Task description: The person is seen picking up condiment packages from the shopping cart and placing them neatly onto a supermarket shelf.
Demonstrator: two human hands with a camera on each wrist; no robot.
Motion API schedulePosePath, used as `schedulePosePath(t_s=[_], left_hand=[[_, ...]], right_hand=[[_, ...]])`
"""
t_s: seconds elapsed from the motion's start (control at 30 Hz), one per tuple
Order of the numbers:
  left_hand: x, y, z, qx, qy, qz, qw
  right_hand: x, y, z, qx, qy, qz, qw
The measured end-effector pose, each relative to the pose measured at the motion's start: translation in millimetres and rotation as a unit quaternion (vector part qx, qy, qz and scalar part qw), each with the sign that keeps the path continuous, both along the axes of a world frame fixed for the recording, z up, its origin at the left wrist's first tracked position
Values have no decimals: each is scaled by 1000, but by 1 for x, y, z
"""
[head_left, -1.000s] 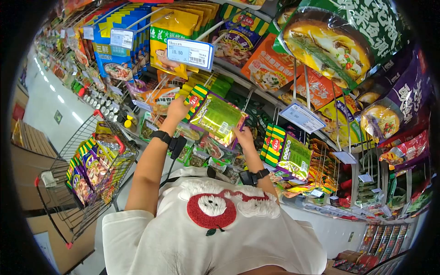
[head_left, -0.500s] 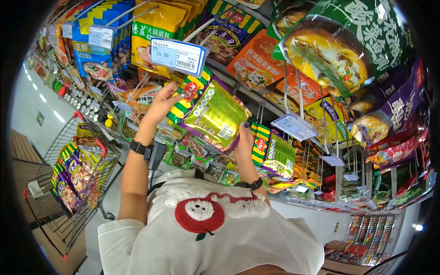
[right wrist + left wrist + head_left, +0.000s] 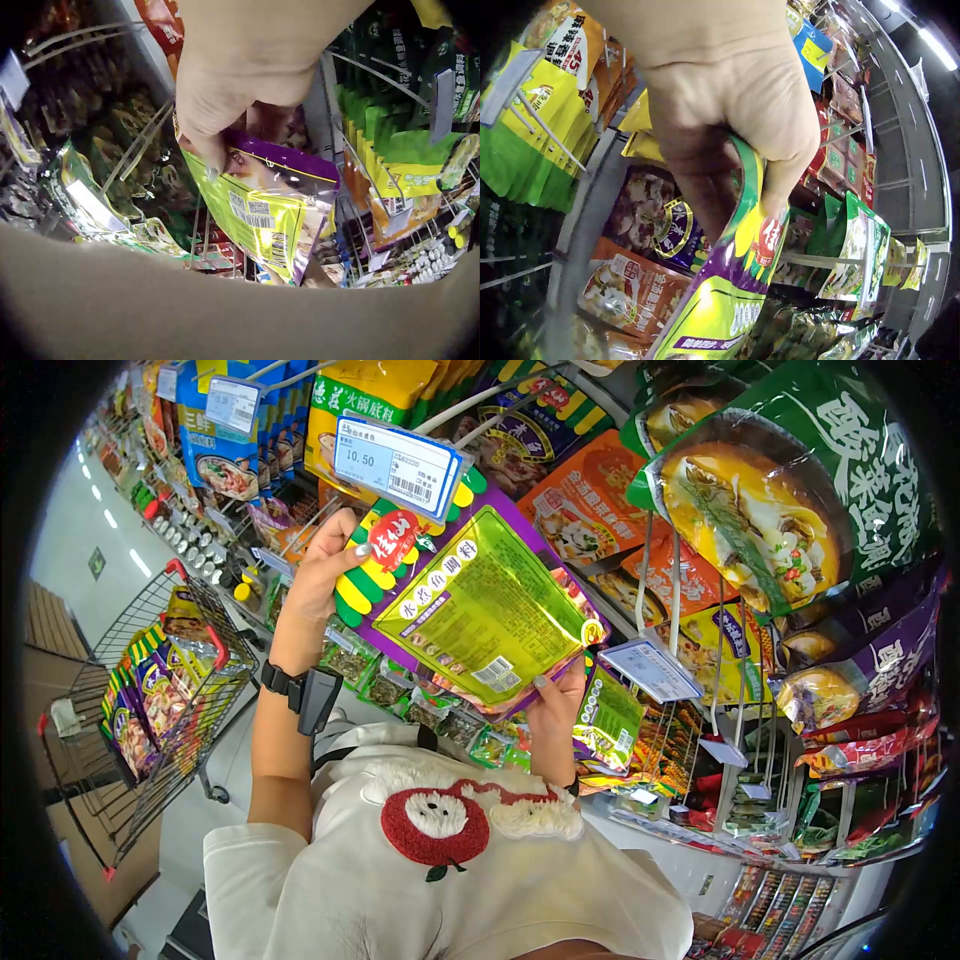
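Both hands hold one seasoning packet [image 3: 470, 605], purple-edged with a yellow-green printed back and a green-and-yellow striped top. My left hand [image 3: 318, 575] pinches its striped top corner, thumb on the printed side. At the opposite lower edge my right hand [image 3: 556, 710] grips it, thumb over the front near the barcode. In the left wrist view the left hand [image 3: 727, 112] has the striped end of the packet [image 3: 727, 300] between thumb and fingers. The right wrist view shows the right hand's [image 3: 232, 90] thumb lying on the packet's [image 3: 255, 206] purple-edged end.
Hanging packets fill the rack, including a large green fish-soup bag [image 3: 770, 500] at the upper right. A price tag [image 3: 395, 465] overlaps the held packet's top. A wire shopping cart [image 3: 140, 710] with similar packets stands at the left. Another green-yellow packet [image 3: 610, 720] hangs right of the hands.
The packet has come away from the rack, closer to the head camera, so its printed back looks larger. Both hands have kept hold of it, and the left hand has moved left.
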State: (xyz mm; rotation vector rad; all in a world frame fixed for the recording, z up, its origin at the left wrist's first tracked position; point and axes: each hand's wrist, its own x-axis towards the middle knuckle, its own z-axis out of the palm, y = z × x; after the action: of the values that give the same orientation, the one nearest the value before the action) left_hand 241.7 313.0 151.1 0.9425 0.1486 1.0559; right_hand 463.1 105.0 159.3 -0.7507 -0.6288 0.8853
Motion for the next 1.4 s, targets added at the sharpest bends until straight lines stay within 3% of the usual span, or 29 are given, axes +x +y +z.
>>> schedulePosePath(t_s=[0.13,0.47,1.17,1.33,1.4], left_hand=[[0,-1,2,-1,-5,-9,1000],[0,-14,15,3,1,-2,1000],[7,-15,10,-26,-2,0,1000],[11,0,-12,-19,31,-4,999],[17,0,-9,-58,103,22,993]], right_hand=[[4,-3,-5,-8,-34,-9,999],[24,-14,-31,-12,-50,76,996],[23,-9,-30,-25,-26,90,995],[27,9,-52,-90,37,51,994],[31,17,-67,-139,67,41,987]])
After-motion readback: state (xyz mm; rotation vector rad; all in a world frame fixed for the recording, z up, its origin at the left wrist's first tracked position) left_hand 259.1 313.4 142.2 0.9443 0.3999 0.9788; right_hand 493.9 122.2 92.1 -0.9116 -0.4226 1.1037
